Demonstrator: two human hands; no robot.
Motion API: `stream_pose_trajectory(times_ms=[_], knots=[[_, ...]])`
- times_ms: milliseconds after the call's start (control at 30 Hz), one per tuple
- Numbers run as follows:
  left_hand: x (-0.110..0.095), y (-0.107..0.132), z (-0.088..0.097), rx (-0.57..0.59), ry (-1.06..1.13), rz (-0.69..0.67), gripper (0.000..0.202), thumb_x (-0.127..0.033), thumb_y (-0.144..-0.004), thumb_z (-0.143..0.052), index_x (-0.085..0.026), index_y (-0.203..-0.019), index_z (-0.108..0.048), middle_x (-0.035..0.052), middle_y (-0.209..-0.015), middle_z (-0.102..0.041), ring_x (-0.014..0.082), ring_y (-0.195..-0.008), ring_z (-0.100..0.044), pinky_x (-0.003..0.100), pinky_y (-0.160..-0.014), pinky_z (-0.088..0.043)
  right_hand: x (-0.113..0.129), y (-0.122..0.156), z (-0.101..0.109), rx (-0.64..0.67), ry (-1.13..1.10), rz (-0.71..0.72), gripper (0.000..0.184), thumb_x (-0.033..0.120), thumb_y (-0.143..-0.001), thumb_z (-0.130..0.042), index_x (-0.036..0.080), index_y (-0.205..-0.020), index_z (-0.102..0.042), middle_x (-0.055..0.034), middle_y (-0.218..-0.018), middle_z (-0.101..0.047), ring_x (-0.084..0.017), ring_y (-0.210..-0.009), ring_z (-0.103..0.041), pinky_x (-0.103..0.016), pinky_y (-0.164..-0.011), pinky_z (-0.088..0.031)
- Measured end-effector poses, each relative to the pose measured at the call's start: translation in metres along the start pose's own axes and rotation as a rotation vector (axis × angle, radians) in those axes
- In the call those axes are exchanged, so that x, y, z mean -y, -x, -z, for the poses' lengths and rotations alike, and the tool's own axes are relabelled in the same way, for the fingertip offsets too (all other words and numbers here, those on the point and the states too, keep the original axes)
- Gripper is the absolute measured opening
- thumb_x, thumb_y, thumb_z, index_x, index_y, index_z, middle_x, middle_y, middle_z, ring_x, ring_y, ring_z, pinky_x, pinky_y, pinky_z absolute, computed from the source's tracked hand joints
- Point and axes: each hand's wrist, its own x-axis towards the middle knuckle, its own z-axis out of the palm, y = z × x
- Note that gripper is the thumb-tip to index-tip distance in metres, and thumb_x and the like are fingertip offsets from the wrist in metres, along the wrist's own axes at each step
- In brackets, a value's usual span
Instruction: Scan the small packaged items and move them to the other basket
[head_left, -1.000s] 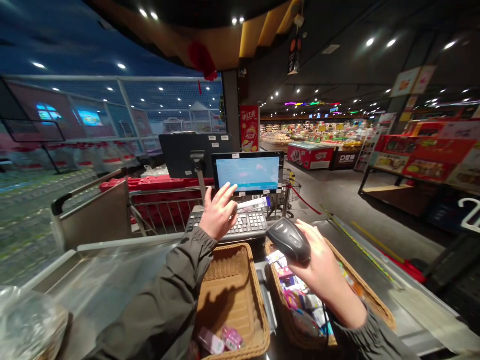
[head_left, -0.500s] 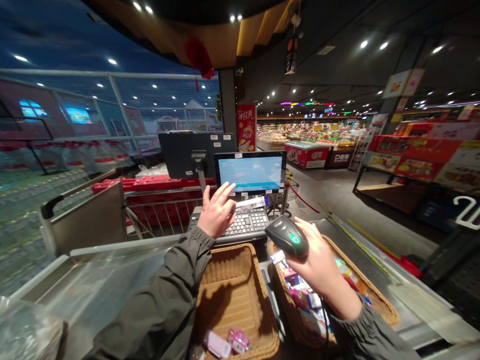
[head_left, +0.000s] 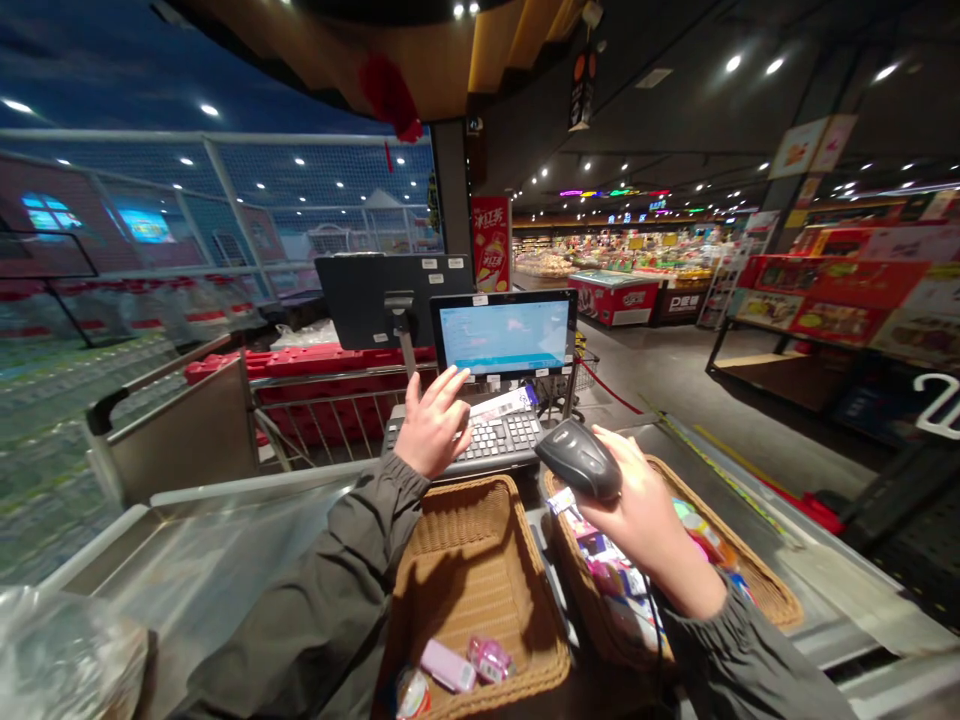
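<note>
My right hand (head_left: 637, 515) grips a black barcode scanner (head_left: 579, 459), its head aimed left over the near edge of the keyboard. Below that hand, a wicker basket (head_left: 776, 600) holds many small colourful packets and a dark cable. Over the left part of the black keyboard (head_left: 495, 440) hovers my left hand (head_left: 433, 425), open, its fingers stretched toward the lit monitor (head_left: 506, 335). Whether its fingertips touch the screen I cannot tell. In a second wicker basket (head_left: 465, 510) lie a pink box (head_left: 448, 666), a pink-purple wrapped item (head_left: 491, 660) and a small round pack (head_left: 412, 693).
A metal counter (head_left: 225, 560) spans the left, with clear plastic bags (head_left: 60, 650) at its near corner. Behind the keyboard lies a white printed strip (head_left: 504, 402). A second monitor (head_left: 367, 300) shows its back. Metal rails and a red barrier (head_left: 337, 365) stand beyond.
The green light on the scanner has gone out. My view has shifted slightly, and more of the round pack shows in the left basket. Both hands keep nearly the same pose.
</note>
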Motion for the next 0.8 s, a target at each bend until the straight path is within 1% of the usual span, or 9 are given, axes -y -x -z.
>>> stream_pose_trajectory(times_ms=[100, 200, 333, 433, 533, 633, 733, 767, 800], knots=[[0.001, 0.015, 0.000, 0.050, 0.013, 0.016, 0.010, -0.028, -0.083, -0.062, -0.019, -0.087, -0.066, 0.0143, -0.149, -0.048, 0.0319, -0.141, -0.041, 0.063, -0.119, -0.011, 0.001, 0.005, -0.005, 0.018, -0.003, -0.012, 0.038, 0.033, -0.076, -0.061, 0.019, -0.111, -0.064, -0.0151, -0.124, -0.064, -0.037, -0.126, -0.052, -0.062, -0.109, -0.035], [0.001, 0.037, -0.004, 0.129, 0.039, 0.010, 0.010, -0.027, -0.082, -0.062, -0.019, -0.086, -0.066, 0.0142, -0.150, -0.047, 0.0318, -0.141, -0.039, 0.064, -0.119, -0.011, 0.000, 0.007, -0.013, 0.035, -0.022, -0.032, 0.037, 0.033, -0.076, -0.061, 0.018, -0.110, -0.063, -0.0147, -0.120, -0.065, -0.035, -0.124, -0.053, -0.058, -0.107, -0.038], [0.000, 0.072, -0.017, 0.252, 0.092, 0.000, 0.009, -0.026, -0.080, -0.062, -0.019, -0.083, -0.066, 0.0143, -0.148, -0.049, 0.0332, -0.141, -0.039, 0.064, -0.118, -0.012, -0.004, 0.006, -0.030, 0.048, -0.031, -0.065, 0.038, 0.031, -0.076, -0.060, 0.017, -0.111, -0.063, -0.0151, -0.120, -0.065, -0.034, -0.124, -0.053, -0.057, -0.108, -0.038], [-0.005, 0.101, -0.030, 0.378, 0.140, 0.005, 0.011, -0.025, -0.079, -0.061, -0.019, -0.085, -0.067, 0.0141, -0.146, -0.052, 0.0327, -0.141, -0.039, 0.063, -0.119, -0.011, -0.005, 0.006, -0.042, 0.080, -0.041, -0.076, 0.041, 0.031, -0.074, -0.062, 0.017, -0.113, -0.063, -0.0148, -0.122, -0.065, -0.033, -0.125, -0.053, -0.056, -0.108, -0.037], [-0.017, 0.133, -0.048, 0.554, 0.212, 0.002, 0.018, -0.022, -0.078, -0.059, -0.018, -0.092, -0.070, 0.0147, -0.139, -0.058, 0.0309, -0.140, -0.040, 0.060, -0.121, -0.009, -0.001, 0.008, -0.053, 0.110, -0.044, -0.081, 0.043, 0.030, -0.073, -0.062, 0.015, -0.113, -0.063, -0.0151, -0.121, -0.066, -0.034, -0.123, -0.055, -0.056, -0.109, -0.036], [-0.036, 0.169, -0.076, 0.765, 0.307, -0.009, 0.029, -0.024, -0.073, -0.063, -0.018, -0.100, -0.072, 0.0137, -0.133, -0.062, 0.0312, -0.138, -0.043, 0.059, -0.121, -0.008, 0.005, 0.011, -0.059, 0.105, -0.069, -0.076, 0.041, 0.030, -0.073, -0.061, 0.015, -0.111, -0.064, -0.0148, -0.121, -0.066, -0.032, -0.120, -0.058, -0.054, -0.107, -0.040], [-0.052, 0.200, -0.106, 0.988, 0.320, -0.073, 0.032, -0.021, -0.069, -0.066, -0.018, -0.099, -0.074, 0.0155, -0.128, -0.065, 0.0334, -0.135, -0.046, 0.063, -0.119, -0.009, 0.012, 0.014, -0.060, 0.082, -0.082, -0.059, 0.041, 0.028, -0.072, -0.060, 0.014, -0.110, -0.065, -0.0160, -0.119, -0.066, -0.032, -0.119, -0.058, -0.053, -0.106, -0.043], [-0.056, 0.208, -0.114, 1.055, 0.297, -0.086, 0.031, -0.019, -0.067, -0.067, -0.019, -0.097, -0.074, 0.0155, -0.123, -0.067, 0.0334, -0.132, -0.049, 0.063, -0.119, -0.011, 0.013, 0.015, -0.059, 0.079, -0.081, -0.054, 0.041, 0.028, -0.071, -0.060, 0.013, -0.110, -0.065, -0.0164, -0.119, -0.066, -0.032, -0.119, -0.058, -0.052, -0.105, -0.043], [-0.058, 0.214, -0.121, 1.081, 0.288, -0.084, 0.029, -0.018, -0.065, -0.069, -0.020, -0.093, -0.075, 0.0149, -0.119, -0.069, 0.0338, -0.128, -0.053, 0.064, -0.118, -0.013, 0.013, 0.017, -0.057, 0.076, -0.076, -0.055, 0.042, 0.027, -0.071, -0.060, 0.013, -0.110, -0.064, -0.0167, -0.119, -0.066, -0.032, -0.120, -0.058, -0.053, -0.105, -0.043]])
